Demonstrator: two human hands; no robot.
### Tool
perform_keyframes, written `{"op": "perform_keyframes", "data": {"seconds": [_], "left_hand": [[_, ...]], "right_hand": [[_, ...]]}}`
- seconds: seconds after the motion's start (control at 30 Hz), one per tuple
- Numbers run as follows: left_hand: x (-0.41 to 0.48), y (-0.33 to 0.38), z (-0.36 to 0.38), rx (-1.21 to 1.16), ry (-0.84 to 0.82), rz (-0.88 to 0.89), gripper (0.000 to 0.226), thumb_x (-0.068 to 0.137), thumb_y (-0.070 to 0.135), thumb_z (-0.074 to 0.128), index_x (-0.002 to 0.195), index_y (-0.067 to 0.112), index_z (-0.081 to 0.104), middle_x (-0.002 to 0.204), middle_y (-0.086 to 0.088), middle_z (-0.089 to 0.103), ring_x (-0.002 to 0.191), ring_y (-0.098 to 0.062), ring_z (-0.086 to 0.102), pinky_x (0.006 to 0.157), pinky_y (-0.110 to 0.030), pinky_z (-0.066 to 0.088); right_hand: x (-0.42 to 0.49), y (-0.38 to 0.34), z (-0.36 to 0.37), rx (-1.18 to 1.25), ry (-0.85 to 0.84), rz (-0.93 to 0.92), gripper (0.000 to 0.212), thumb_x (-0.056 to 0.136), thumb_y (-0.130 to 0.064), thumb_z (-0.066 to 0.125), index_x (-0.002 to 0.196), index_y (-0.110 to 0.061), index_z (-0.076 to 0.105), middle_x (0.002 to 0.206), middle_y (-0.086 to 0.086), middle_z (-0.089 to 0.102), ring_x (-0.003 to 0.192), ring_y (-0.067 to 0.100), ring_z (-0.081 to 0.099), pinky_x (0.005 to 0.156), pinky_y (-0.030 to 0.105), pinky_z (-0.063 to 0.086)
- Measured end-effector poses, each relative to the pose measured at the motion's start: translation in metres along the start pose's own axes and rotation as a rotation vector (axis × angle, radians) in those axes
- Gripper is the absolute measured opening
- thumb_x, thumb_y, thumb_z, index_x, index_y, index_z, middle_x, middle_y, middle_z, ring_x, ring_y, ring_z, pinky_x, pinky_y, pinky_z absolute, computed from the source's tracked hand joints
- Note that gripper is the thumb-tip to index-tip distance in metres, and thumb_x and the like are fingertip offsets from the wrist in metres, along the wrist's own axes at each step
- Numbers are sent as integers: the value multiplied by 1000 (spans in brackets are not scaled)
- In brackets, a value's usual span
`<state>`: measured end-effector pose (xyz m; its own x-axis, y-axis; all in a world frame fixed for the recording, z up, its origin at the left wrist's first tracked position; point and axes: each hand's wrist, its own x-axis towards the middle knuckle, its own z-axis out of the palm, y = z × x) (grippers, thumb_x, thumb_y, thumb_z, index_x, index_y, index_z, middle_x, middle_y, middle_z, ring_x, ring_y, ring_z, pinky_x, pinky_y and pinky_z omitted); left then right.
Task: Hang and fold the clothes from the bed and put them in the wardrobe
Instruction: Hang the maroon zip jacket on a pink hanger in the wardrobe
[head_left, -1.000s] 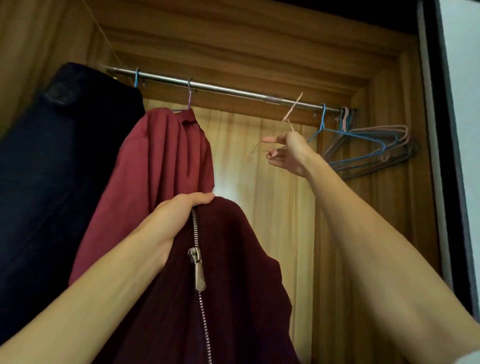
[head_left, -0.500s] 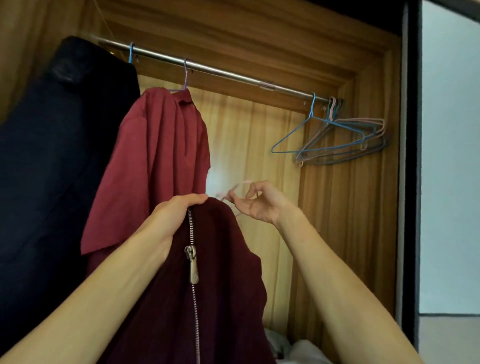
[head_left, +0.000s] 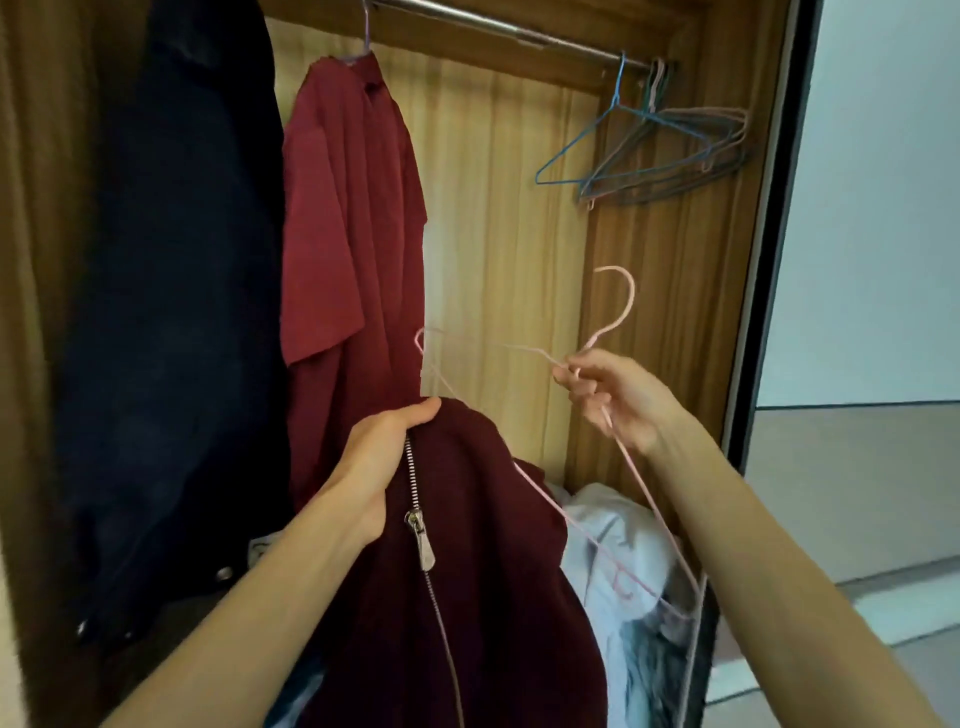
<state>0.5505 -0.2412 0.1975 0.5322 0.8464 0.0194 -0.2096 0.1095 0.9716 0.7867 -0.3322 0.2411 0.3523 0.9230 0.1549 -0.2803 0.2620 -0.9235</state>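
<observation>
Wardrobe (head_left: 670, 291) interior: left hand (head_left: 382, 457) grips maroon zip jacket (head_left: 483, 561) collar; right hand (head_left: 618, 397) pinches pink wire hanger (head_left: 615, 306). Risk: hanger end snagging zipper, jacket slipping.

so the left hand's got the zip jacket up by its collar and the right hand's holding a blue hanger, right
Not quite: the hanger in the right hand is pink, not blue, as the head view shows. The blue hangers hang on the rail. The rest stands: the left hand grips the zip jacket at its top.
</observation>
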Motion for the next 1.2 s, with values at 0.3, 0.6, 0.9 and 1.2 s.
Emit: {"op": "perform_keyframes", "data": {"seconds": [0.3, 0.6, 0.9, 1.2], "left_hand": [[-54, -66, -14, 1, 22, -142, 45, 93, 41, 60, 123, 8, 64, 118, -12, 70, 108, -27, 68, 102, -42, 51], [-88, -71, 1, 248, -83, -84, 26, 97, 26, 61, 109, 4, 69, 96, -11, 72, 88, -25, 69, 91, -40, 54], [-122, -126, 57, 541, -173, -166, 43, 90, 39, 66, 115, 4, 67, 114, -13, 70, 105, -29, 67, 100, -43, 50], [-189, -156, 146, 633, -372, -183, 30, 95, 25, 62, 102, -4, 69, 102, -20, 73, 99, -33, 71, 92, -41, 53]], "right_hand": [[-138, 78, 6, -546, 297, -116, 47, 95, -51, 54, 103, -10, 74, 52, -8, 28, 44, 7, 23, 36, 16, 18], [-283, 75, -47, -613, 288, -84, 53, 76, -46, 64, 105, -3, 75, 55, -3, 20, 46, 10, 14, 39, 14, 12], [-409, 105, -132, -697, 305, 200, 35, 101, -13, 46, 84, -6, 76, 51, 7, 20, 42, 13, 17, 40, 19, 16], [-397, 172, -121, -719, 271, 251, 29, 98, -24, 54, 82, -15, 76, 47, 0, 31, 43, 13, 25, 49, 27, 22]]}}
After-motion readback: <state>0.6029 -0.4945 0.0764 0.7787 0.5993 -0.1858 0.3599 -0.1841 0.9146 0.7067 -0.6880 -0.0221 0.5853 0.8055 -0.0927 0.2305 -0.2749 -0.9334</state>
